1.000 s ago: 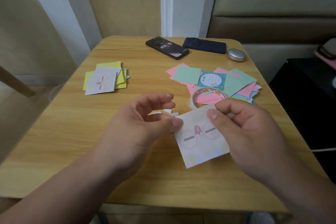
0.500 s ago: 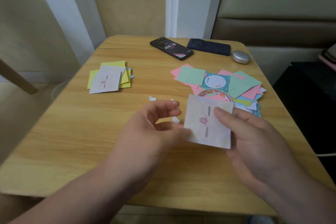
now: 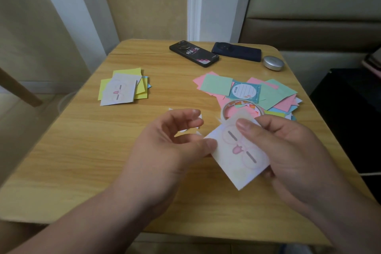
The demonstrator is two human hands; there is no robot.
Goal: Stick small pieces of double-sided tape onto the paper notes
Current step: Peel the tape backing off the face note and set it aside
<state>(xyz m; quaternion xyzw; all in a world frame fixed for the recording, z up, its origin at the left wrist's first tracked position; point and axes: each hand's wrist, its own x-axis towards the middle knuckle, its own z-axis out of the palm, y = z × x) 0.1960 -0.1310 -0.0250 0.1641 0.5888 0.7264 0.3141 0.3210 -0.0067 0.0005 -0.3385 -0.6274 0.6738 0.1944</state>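
Note:
A white paper note with a pink cartoon face (image 3: 237, 156) is held tilted above the wooden table (image 3: 82, 161). My right hand (image 3: 288, 150) grips it, thumb on top and fingers underneath. My left hand (image 3: 171, 146) pinches the note's left edge with its thumb; the other fingers are loosely curled above. A roll of double-sided tape (image 3: 237, 105) lies just behind the note on a pile of coloured notes (image 3: 274, 97). Small white paper scraps (image 3: 185, 130) lie on the table behind my left hand.
A stack of yellow notes topped by a white cartoon note (image 3: 121, 88) lies at the left. Two dark phones (image 3: 193, 53) (image 3: 237, 51) and a small silver oval case (image 3: 273, 63) lie along the far edge. A dark cabinet (image 3: 350, 119) stands to the right.
The note has turned in my hands, from upright half a second ago to diagonal now. Both hands have stayed over the table's middle.

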